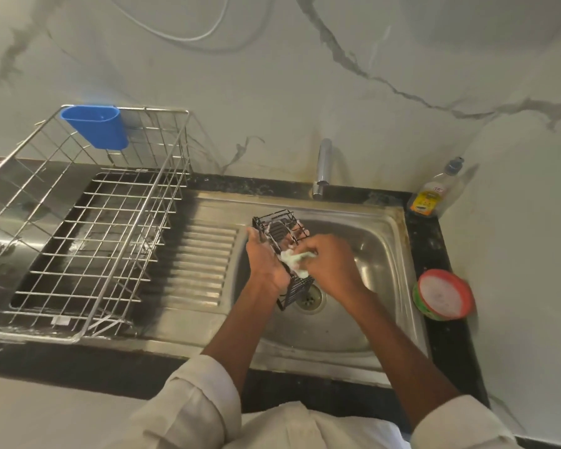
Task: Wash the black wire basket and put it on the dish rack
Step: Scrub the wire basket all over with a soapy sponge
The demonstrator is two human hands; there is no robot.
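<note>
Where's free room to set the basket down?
Dish rack holds only a blue cup at its back rim. Ribbed drainboard between rack and sink is bare. Crowded: bowl centre, with both hands, basket, cloth.

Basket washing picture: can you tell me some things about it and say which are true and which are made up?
1. The left hand holds the basket over the sink. True.
2. The right hand holds a spoon. False: its grip is on a pale scrub cloth pressed against the basket.
3. The blue cup hangs on the rack. True.
4. The basket already sits on the rack. False: it is in the hands, above the sink.
5. The soap bottle stands left of the rack. False: it stands at the sink's far right corner.
6. Water pours from the tap. False: no stream shows.
</note>
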